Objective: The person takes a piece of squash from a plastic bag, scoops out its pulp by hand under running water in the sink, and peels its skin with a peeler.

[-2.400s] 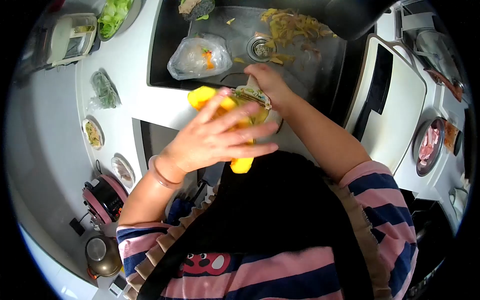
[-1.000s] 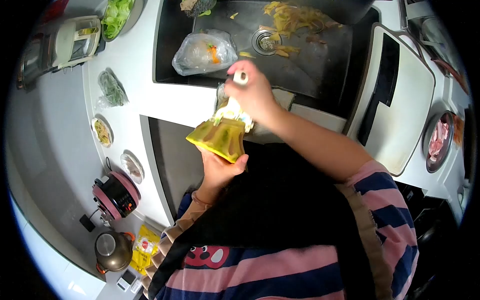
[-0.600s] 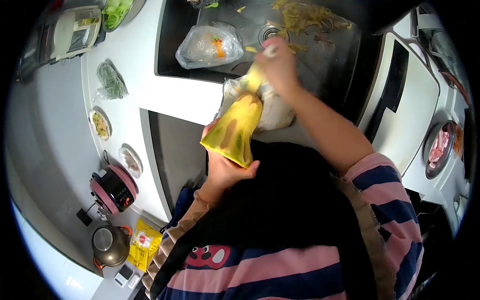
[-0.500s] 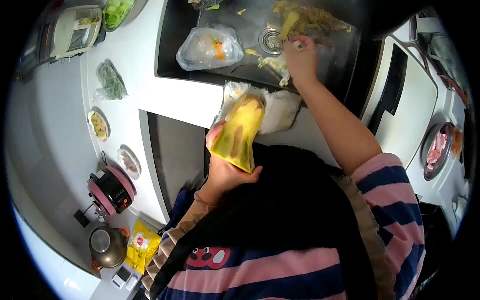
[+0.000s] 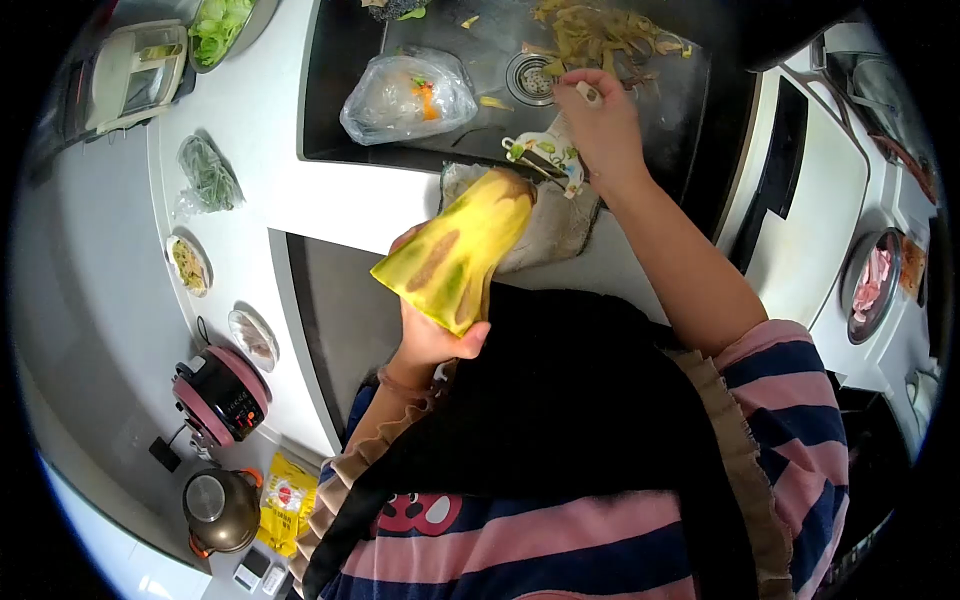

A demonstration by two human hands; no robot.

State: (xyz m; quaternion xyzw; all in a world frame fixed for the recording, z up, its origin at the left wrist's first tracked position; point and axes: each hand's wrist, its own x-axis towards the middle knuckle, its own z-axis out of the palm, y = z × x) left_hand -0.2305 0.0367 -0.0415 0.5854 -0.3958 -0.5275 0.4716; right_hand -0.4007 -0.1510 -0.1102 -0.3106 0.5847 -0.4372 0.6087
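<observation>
My left hand [image 5: 437,335] is wrapped round a thick yellow piece of squash [image 5: 455,250], its cut end toward me. Its surface is mostly peeled, with green and brownish patches left in places. In my right hand [image 5: 603,125] is a white, printed peeler [image 5: 550,155], gripped by its handle. The peeler's blade is just beyond the far end of the squash, apart from it. A cloth [image 5: 548,232] lies over the sink's front edge beneath them. Peelings [image 5: 600,40] are heaped in the sink by the drain [image 5: 531,78].
A clear plastic bag [image 5: 408,95] with orange bits sits in the dark sink [image 5: 335,110]. Along the left counter are bagged greens [image 5: 208,175], small dishes [image 5: 188,265], a rice cooker [image 5: 222,395] and a pot [image 5: 220,510]. A bowl of meat [image 5: 872,287] stands at right.
The squash has tilted, its near end swinging left and its far end rising slightly. The peeler has turned, showing its printed head and blade more clearly, near the squash's far end.
</observation>
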